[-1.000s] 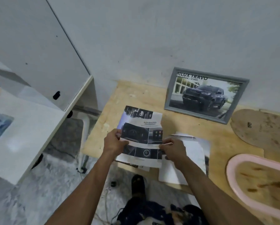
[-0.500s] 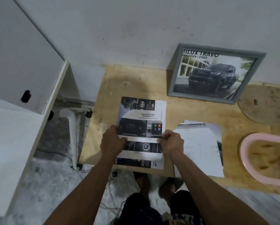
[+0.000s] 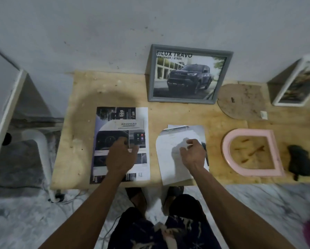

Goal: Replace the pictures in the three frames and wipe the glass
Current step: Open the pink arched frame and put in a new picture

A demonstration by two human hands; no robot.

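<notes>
On the desk the left hand rested with relaxed fingers on the printed page, while the right hand hovered, fingers loosely curled, over the paper stack below the grey frame.

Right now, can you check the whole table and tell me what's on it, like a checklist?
Surface: bare wooden table, stained.
Job's things: grey car-picture frame and white frame lean on the wall; pink arched frame flat; car brochure page; cut papers.
Clutter: arched backing board, dark cloth.
Hands: left hand on the page; right hand over the papers.
Cables: white cords on floor.
Surroundings: grey wall, white cabinet.
</notes>
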